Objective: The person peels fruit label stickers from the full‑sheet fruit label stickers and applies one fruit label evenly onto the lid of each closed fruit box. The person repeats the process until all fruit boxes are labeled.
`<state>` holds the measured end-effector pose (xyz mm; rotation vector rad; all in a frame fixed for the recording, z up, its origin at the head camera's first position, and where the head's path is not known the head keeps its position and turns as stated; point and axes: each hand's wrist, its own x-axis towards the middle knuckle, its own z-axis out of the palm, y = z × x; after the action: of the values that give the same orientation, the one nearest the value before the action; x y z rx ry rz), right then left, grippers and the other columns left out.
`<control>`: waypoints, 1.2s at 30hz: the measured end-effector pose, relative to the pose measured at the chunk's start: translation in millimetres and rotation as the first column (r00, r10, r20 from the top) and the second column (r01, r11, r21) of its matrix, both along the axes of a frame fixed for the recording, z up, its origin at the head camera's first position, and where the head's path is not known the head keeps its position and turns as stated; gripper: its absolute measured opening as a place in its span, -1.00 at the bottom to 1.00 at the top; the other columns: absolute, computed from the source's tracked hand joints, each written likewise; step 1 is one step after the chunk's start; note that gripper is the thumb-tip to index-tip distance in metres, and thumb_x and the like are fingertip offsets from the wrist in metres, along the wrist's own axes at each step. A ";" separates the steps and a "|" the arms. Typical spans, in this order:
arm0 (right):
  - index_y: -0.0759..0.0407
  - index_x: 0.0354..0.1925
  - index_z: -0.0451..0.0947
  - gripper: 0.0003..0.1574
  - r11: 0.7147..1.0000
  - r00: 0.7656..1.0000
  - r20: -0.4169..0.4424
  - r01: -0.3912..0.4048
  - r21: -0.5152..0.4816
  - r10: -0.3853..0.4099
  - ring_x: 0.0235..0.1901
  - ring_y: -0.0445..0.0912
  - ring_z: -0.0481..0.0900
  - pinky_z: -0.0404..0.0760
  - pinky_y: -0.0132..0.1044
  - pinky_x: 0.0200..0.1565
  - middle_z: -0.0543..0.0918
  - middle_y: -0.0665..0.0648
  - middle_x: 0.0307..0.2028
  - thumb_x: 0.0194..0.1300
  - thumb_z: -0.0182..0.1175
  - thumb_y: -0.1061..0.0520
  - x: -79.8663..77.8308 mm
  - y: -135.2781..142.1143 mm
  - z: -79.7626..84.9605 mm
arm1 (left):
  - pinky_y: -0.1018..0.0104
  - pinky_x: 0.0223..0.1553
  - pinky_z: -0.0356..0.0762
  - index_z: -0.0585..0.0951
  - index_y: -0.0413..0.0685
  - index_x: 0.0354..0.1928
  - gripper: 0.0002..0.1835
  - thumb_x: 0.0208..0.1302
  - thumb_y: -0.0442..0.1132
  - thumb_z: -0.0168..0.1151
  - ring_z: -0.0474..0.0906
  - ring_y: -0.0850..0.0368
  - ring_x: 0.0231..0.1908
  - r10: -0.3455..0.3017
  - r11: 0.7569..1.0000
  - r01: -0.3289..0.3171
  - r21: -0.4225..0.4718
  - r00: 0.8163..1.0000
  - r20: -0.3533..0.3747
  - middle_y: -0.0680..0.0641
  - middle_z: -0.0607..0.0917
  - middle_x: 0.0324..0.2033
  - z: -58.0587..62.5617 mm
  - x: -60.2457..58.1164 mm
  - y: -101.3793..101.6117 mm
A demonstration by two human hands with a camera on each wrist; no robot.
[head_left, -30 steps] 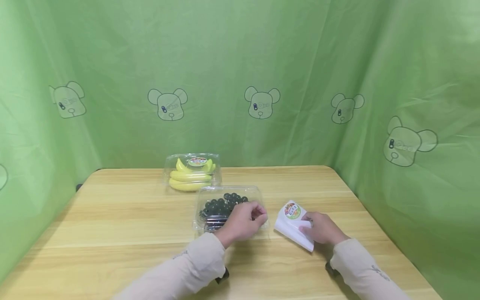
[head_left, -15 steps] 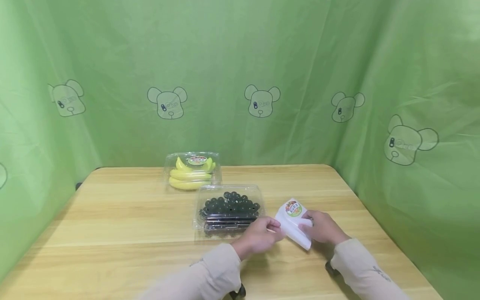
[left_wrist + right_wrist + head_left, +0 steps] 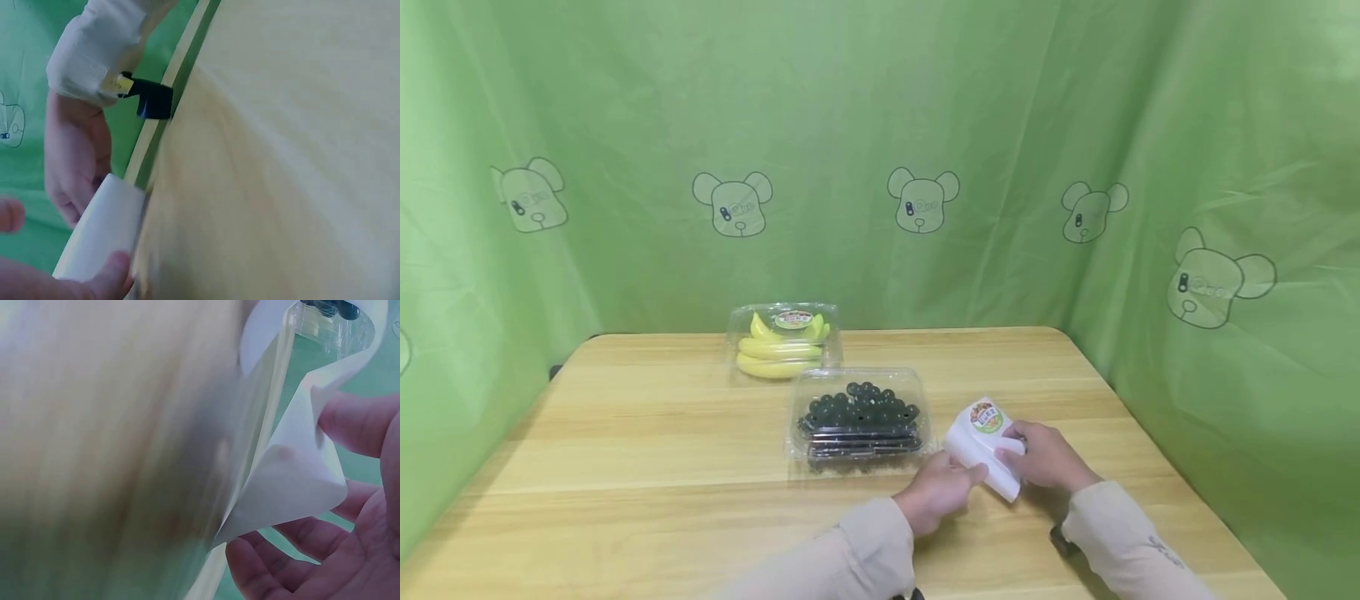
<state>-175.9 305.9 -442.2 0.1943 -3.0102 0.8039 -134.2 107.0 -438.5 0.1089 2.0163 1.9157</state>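
Note:
A folded white sheet of label stickers [image 3: 976, 442] is held just above the table, a round fruit sticker [image 3: 987, 417] showing on its upper face. My right hand [image 3: 1047, 454] pinches its right side between thumb and fingers. At its left lower edge my left hand [image 3: 936, 493] grips the paper, thumb [image 3: 111, 275] on top in the left wrist view. The sheet [image 3: 294, 469] bends into a loop in the right wrist view. Left of the hands stands a clear plastic clamshell box [image 3: 910, 382] with dark grapes [image 3: 857, 412] inside.
Behind the grape box, a second clear clamshell [image 3: 741, 321] holds yellow bananas [image 3: 778, 358] and bears a round sticker on its lid. All rests on a wooden table [image 3: 625, 450]. Green curtains [image 3: 850, 100] with bear drawings enclose its back and sides.
My left hand has moved from over the grape box rightward and toward me, and now grips the label sheet. The right hand keeps its hold on the sheet in nearly the same place.

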 end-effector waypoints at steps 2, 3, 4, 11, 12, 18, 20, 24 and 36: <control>0.38 -0.09 0.57 -0.61 1.000 1.000 0.005 0.009 0.013 -0.010 -0.28 0.02 0.58 0.62 -0.01 -0.18 0.67 0.22 -0.23 0.18 0.31 0.14 1.5 -1.2 0.5 | 0.29 -0.43 0.41 0.54 -0.18 -0.18 -0.78 0.27 -0.17 0.25 0.38 0.10 -0.45 0.068 0.997 -0.068 0.025 0.998 0.019 -0.04 0.50 -0.41 -3.1 0.1 7.3; 0.38 -0.09 0.57 -0.61 1.000 1.000 0.003 0.008 0.023 -0.008 -0.28 0.03 0.58 0.62 0.00 -0.18 0.66 0.23 -0.23 0.17 0.31 0.14 2.2 -2.0 1.2 | 0.33 -0.45 0.36 0.56 -0.16 -0.18 -0.79 0.27 -0.17 0.25 0.37 0.11 -0.47 0.096 0.994 -0.097 0.040 0.995 0.027 -0.03 0.50 -0.43 -4.5 -0.2 11.2; 0.39 -0.09 0.57 -0.60 1.000 1.000 0.003 0.006 0.028 -0.006 -0.29 0.02 0.57 0.62 -0.01 -0.20 0.66 0.23 -0.23 0.17 0.31 0.14 2.8 -2.8 1.9 | 0.34 -0.46 0.34 0.57 -0.16 -0.19 -0.79 0.27 -0.16 0.25 0.37 0.13 -0.47 0.123 0.991 -0.125 0.048 0.992 0.035 -0.03 0.51 -0.44 -5.5 -0.6 14.7; 0.37 -0.12 0.58 -0.63 1.000 1.000 0.000 -0.009 0.021 0.009 -0.36 -0.05 0.54 0.60 -0.12 -0.30 0.65 0.14 -0.31 0.18 0.31 0.13 8.6 -10.3 6.6 | 0.11 -0.21 0.63 0.58 -0.28 -0.11 -0.71 0.31 -0.17 0.22 0.58 0.09 -0.29 0.201 0.950 -0.223 0.217 0.972 0.120 -0.05 0.66 -0.31 -12.1 -6.8 28.2; 0.36 -0.12 0.58 -0.64 1.000 1.000 0.001 -0.009 0.022 0.009 -0.37 -0.06 0.53 0.59 -0.14 -0.31 0.65 0.13 -0.31 0.18 0.31 0.13 9.3 -10.8 6.9 | 0.07 -0.15 0.64 0.57 -0.31 -0.08 -0.70 0.32 -0.18 0.22 0.60 0.08 -0.25 0.204 0.945 -0.229 0.234 0.971 0.126 -0.05 0.67 -0.28 -13.3 -7.6 29.3; 0.33 -0.15 0.59 -0.65 0.999 1.000 0.008 -0.029 0.021 0.028 -0.40 -0.08 0.51 0.58 -0.16 -0.33 0.64 0.09 -0.35 0.19 0.33 0.10 12.7 -12.9 8.5 | 0.18 -0.18 0.66 0.55 -0.33 -0.02 -0.65 0.29 -0.19 0.25 0.63 0.08 -0.28 0.236 0.935 -0.264 0.235 0.961 0.142 -0.05 0.67 -0.30 -18.7 -12.8 35.2; 0.31 -0.16 0.59 -0.64 0.999 0.999 0.011 -0.040 0.021 0.040 -0.36 -0.05 0.53 0.60 -0.10 -0.29 0.65 0.11 -0.33 0.18 0.34 0.07 13.6 -12.8 8.0 | 0.22 -0.20 0.66 0.54 -0.30 0.01 -0.63 0.29 -0.18 0.25 0.63 0.09 -0.29 0.244 0.936 -0.270 0.225 0.960 0.137 -0.05 0.67 -0.29 -19.9 -14.3 36.6; 0.26 -0.17 0.59 -0.58 0.998 0.999 0.022 -0.046 0.033 0.045 -0.21 0.10 0.59 0.60 0.09 -0.12 0.66 0.22 -0.20 0.16 0.37 -0.03 15.6 -11.6 6.3 | 0.26 -0.19 0.66 0.52 -0.29 0.03 -0.62 0.29 -0.17 0.25 0.62 0.09 -0.28 0.266 0.940 -0.286 0.189 0.956 0.124 -0.05 0.65 -0.27 -22.3 -16.5 39.1; 0.20 -0.10 0.59 -0.49 0.997 0.997 0.038 -0.062 0.043 0.061 -0.12 0.20 0.58 0.56 0.20 -0.07 0.65 0.29 -0.13 0.30 0.21 -0.21 15.2 -6.5 7.1 | 0.18 -0.29 0.69 0.49 -0.35 0.02 -0.66 0.17 -0.53 0.12 0.63 0.00 -0.30 0.316 0.925 -0.334 0.180 0.941 0.120 -0.12 0.63 -0.28 -26.7 -19.0 39.7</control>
<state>-160.7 299.4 -435.1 0.2774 -3.0719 0.7539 -153.2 146.7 -465.2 -0.2762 1.8726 2.2772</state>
